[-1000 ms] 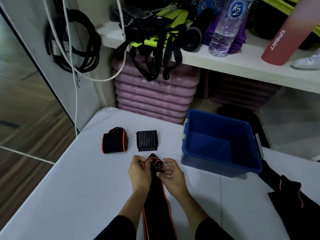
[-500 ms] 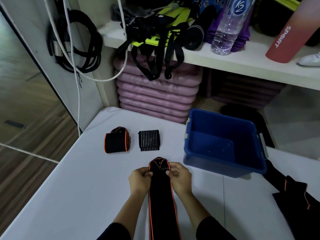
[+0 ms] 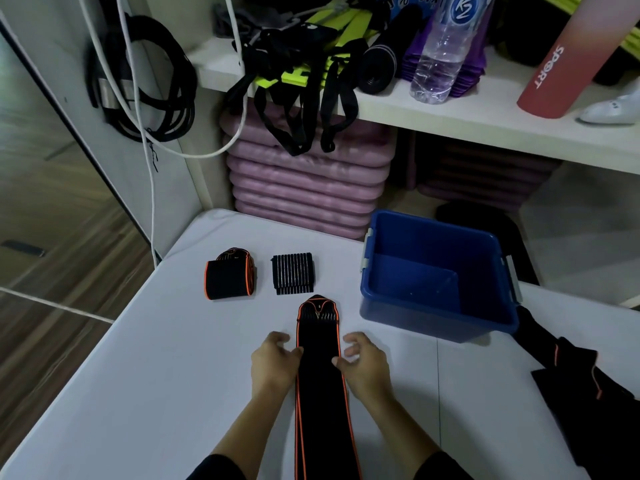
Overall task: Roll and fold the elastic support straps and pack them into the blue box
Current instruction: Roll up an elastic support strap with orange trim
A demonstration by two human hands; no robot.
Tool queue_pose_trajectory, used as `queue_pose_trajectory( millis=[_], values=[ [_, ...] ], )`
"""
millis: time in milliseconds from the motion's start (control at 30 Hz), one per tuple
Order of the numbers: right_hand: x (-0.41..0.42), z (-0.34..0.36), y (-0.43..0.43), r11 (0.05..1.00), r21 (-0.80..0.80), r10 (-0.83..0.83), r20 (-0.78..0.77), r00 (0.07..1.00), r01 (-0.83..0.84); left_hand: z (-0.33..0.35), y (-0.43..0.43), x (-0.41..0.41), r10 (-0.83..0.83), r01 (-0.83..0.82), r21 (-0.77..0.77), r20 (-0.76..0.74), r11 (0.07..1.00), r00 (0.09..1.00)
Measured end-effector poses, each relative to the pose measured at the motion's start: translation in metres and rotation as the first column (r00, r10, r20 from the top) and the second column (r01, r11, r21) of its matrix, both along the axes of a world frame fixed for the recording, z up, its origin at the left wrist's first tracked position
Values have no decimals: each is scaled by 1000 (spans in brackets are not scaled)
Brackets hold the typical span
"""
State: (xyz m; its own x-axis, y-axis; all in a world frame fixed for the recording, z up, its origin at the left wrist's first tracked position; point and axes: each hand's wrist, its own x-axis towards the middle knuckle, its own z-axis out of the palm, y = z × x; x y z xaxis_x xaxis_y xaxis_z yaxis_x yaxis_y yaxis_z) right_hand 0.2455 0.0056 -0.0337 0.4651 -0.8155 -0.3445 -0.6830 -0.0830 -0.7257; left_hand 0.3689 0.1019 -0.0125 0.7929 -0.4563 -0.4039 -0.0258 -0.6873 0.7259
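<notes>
A long black elastic strap [image 3: 320, 393] with orange edging lies flat on the white table [image 3: 166, 382], running from my body toward its rounded far end. My left hand [image 3: 273, 363] sits at its left edge and my right hand [image 3: 365, 363] at its right edge. Both have loosely curled fingers, with fingertips just touching the strap's sides and gripping nothing. A rolled black-and-orange strap [image 3: 230, 279] and a folded ribbed black band [image 3: 293, 278] lie farther back on the left. The blue box [image 3: 433, 226] stands to the right, nothing visible inside it.
More black straps with orange trim [image 3: 588, 386] are heaped at the table's right edge. Behind the table, a white shelf [image 3: 450, 116] carries hanging black and yellow straps, a water bottle and a pink roll. Stacked pink pads [image 3: 304, 188] sit under it. Cables hang at the left.
My hands let go of the strap's far end, which now lies flat on the table. Both hands slid back toward me along its edges.
</notes>
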Motion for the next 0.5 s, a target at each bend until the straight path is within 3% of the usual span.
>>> queue_pose_trajectory(
  millis=[400,500],
  values=[
    [-33,5,30,995,-65,73,-77,994,-78,10,45,-26,-90,94,58,-76,994,993],
    [-44,6,39,995,-37,91,-27,995,-92,8,60,-40,-104,111,59,-103,992,989]
  ],
)
